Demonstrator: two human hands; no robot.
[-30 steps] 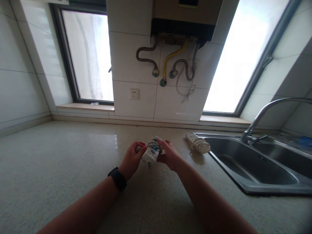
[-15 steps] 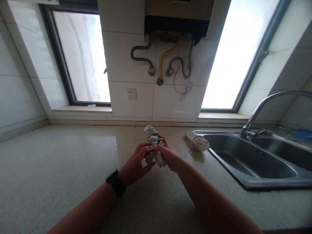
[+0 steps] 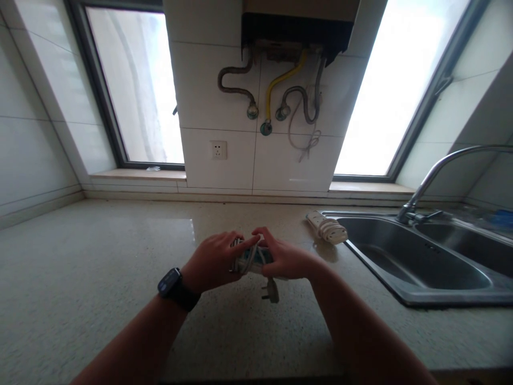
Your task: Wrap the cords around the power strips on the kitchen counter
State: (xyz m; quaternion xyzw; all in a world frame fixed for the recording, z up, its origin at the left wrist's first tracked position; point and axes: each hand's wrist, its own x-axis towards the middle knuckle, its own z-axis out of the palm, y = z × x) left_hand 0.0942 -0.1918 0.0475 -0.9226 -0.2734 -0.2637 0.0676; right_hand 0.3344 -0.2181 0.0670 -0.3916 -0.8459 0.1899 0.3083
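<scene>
Between my two hands is a white power strip (image 3: 253,259) with its cord wound around it, held roughly level above the counter. My left hand (image 3: 218,259), with a black watch on the wrist, is wrapped round the left end. Around the right end close the fingers of my right hand (image 3: 285,258). The strip's plug (image 3: 271,291) dangles below my right hand, prongs pointing left. My fingers hide much of the strip. A second white power strip (image 3: 326,228), also wound with its cord, lies on the counter (image 3: 120,267) by the sink.
A double steel sink (image 3: 401,256) with a curved faucet (image 3: 430,171) is set into the counter at the right. At the back wall are a socket (image 3: 218,150) and, under a water heater (image 3: 296,35), several hoses and a yellow pipe.
The held power strip has turned from pointing away from me to lying crosswise. My left hand now wraps its left end, and the plug has come to hang beneath the right hand.
</scene>
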